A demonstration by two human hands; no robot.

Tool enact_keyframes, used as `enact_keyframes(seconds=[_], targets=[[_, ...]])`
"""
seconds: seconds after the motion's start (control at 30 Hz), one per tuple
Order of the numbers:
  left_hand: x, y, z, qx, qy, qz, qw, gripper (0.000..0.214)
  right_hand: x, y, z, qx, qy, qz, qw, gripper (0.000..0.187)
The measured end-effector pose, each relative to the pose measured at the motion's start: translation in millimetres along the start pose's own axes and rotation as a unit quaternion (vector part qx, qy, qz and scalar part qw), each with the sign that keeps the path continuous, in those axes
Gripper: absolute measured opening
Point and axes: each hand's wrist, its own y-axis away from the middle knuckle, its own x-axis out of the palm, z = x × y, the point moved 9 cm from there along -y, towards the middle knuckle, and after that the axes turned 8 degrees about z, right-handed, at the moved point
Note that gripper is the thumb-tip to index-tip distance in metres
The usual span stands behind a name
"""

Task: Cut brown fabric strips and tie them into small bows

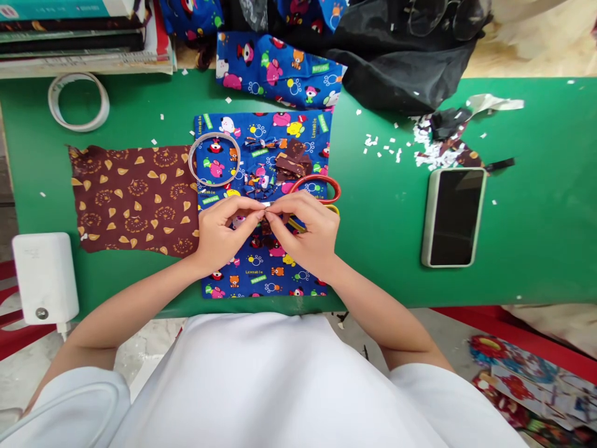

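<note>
A small white scrap (266, 203) sits between my two hands, over the blue cartoon-print cloth (261, 274) on the green counter (382, 249). The fingers of my left hand (228, 233) and right hand (305, 230) are pinched closed, tips meeting on it; a dark sliver shows just beneath, too small to identify. So tiny a piece could slip away if either pinch loosens, or tear if I pull unevenly. The red-and-yellow-handled scissors (336, 187) lie right by my right hand, so a careless turn could knock them into the brown patterned fabric scraps (295, 160). On my left, a swinging wrist could rumple the brown leaf-print cloth (135, 199) or nudge the thin pale ring (217, 184).
</note>
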Motion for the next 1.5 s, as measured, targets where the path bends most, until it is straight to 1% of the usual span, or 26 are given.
enact_keyframes(seconds=[0.1,0.2,0.3,0.4,0.53,0.73,0.87,1.07,1.23,1.37,1.5], targets=[[1.8,1.1,-1.3,0.005,-0.001,0.012,1.000,0.014,-0.5,-0.3,0.9,0.007,0.000,0.002,1.000,0.010],[5.0,1.0,-4.6,0.017,-0.003,0.038,0.999,0.018,-0.9,-0.2,1.2,0.011,-0.007,0.001,1.000,0.009],[6.8,-0.6,-13.4,0.048,-0.048,0.057,0.996,0.012,-1.7,-0.1,0.6,0.010,-0.025,-0.004,1.000,0.009],[5.4,-2.1,-22.3,0.078,-0.089,0.050,0.992,0.005,-1.9,-0.4,0.8,0.007,-0.027,-0.002,1.000,0.009],[4.0,-3.0,-27.0,0.094,-0.109,0.036,0.989,0.010,-2.1,-0.6,3.0,-0.002,-0.009,0.003,1.000,0.009],[4.6,-2.5,-30.8,0.114,-0.134,0.031,0.984,0.012,-1.9,1.3,10.8,-0.059,0.035,-0.002,0.998,0.009],[7.3,-2.2,-32.2,0.121,-0.150,0.039,0.980,0.013,3.1,3.2,14.8,-0.103,0.097,0.024,0.990,0.008],[11.3,-0.7,-34.0,0.138,-0.150,0.054,0.977,0.012,10.2,6.5,17.7,-0.158,0.185,0.052,0.968,0.008],[11.5,-1.8,-32.3,0.131,-0.164,0.058,0.976,0.012,17.3,8.1,14.8,-0.163,0.223,0.077,0.958,0.018],[14.5,-1.8,-30.0,0.125,-0.164,0.080,0.975,0.013,18.7,10.8,16.7,-0.188,0.238,0.083,0.949,0.024],[17.1,1.5,-34.1,0.160,-0.158,0.086,0.971,0.012,22.7,11.1,15.7,-0.191,0.232,0.120,0.946,0.031]])
